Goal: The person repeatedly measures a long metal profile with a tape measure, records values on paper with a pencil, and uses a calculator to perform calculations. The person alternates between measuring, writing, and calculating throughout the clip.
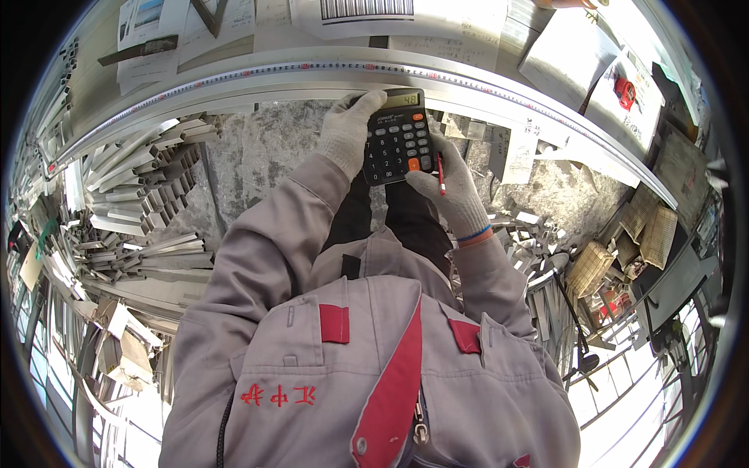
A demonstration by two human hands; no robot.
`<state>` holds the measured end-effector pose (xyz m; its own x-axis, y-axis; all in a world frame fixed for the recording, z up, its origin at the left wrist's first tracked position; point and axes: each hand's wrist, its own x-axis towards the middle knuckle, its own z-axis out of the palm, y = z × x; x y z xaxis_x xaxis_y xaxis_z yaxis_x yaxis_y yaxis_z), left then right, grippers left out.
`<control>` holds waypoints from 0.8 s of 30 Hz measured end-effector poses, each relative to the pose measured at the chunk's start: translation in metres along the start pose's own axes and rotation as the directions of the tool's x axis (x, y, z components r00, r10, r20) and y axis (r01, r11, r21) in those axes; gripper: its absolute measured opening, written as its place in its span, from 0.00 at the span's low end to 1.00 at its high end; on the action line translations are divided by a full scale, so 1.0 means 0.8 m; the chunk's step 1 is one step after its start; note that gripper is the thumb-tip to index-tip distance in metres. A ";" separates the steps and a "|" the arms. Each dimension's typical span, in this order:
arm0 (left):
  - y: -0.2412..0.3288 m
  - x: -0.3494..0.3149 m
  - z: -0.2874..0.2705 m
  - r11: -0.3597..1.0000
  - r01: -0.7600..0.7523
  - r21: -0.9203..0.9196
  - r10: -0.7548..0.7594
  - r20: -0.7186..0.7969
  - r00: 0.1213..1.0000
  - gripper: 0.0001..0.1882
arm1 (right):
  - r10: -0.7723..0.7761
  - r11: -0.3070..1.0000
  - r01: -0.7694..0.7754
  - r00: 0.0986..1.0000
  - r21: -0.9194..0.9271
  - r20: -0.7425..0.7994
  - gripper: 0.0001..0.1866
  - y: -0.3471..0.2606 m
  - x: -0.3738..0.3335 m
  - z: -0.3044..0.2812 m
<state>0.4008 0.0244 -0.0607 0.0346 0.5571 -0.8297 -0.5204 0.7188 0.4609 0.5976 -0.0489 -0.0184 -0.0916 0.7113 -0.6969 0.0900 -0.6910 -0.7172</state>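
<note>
Measuring tape (331, 67) beyond calculator (394, 147); metal profiles (148, 191) left.

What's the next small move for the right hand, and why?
Probably slide the right hand's thumb up to the large orange key. It sits at the calculator's lower edge, just below that key; the left hand steadies the upper left, and the display is lit with digits. I'd keep the red pencil tucked in the fingers meanwhile.

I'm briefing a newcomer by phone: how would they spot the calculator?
Find the measuring tape arching across the top. Below its middle, the gloved left hand and right hand hold the calculator. Its black body and orange keys distinguish it from the red stick alongside.
</note>
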 end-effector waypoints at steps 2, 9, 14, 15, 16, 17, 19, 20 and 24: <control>0.005 0.002 -0.009 0.999 0.048 0.008 -0.048 0.034 0.998 0.09 | -0.059 0.991 0.054 0.998 0.125 0.038 0.39 -0.001 -0.004 -0.009; 0.011 0.001 -0.019 0.995 0.077 0.061 -0.082 0.093 0.992 0.09 | 0.054 0.983 -0.050 0.998 0.176 -0.019 0.27 -0.001 -0.021 -0.004; 0.015 -0.007 -0.012 0.995 0.086 0.058 -0.095 0.169 0.981 0.10 | 0.049 0.966 -0.014 0.990 0.259 -0.129 0.24 0.001 -0.033 -0.019; 0.016 -0.010 -0.008 0.991 0.112 0.071 -0.122 0.160 0.980 0.11 | 0.025 0.962 0.022 0.985 0.271 -0.169 0.24 -0.002 -0.032 -0.027; 0.017 -0.012 -0.004 0.989 0.126 0.075 -0.137 0.168 0.976 0.11 | -0.017 0.966 0.068 0.979 0.249 -0.202 0.24 -0.006 -0.029 -0.039; 0.018 -0.014 0.000 0.989 0.135 0.066 -0.145 0.191 0.971 0.12 | -0.055 0.957 0.109 0.979 0.269 -0.198 0.23 -0.012 -0.024 -0.053; 0.018 -0.015 0.006 0.984 0.143 0.104 -0.162 0.201 0.966 0.13 | -0.099 0.963 0.154 0.965 0.220 -0.241 0.22 -0.025 -0.017 -0.078; 0.018 -0.013 0.010 0.981 0.153 0.118 -0.174 0.202 0.964 0.13 | -0.175 0.966 0.213 0.957 0.149 -0.232 0.22 -0.034 -0.014 -0.092; 0.008 -0.006 0.025 0.983 0.154 0.104 -0.175 0.238 0.955 0.14 | -0.344 0.933 0.304 0.910 -0.193 -0.231 0.21 -0.060 0.028 -0.142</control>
<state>0.4144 0.0349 -0.0475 0.3275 0.5054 -0.7983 -0.4172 0.8354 0.3577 0.7038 0.0151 0.0005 0.1150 0.9149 -0.3870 0.2476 -0.4036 -0.8808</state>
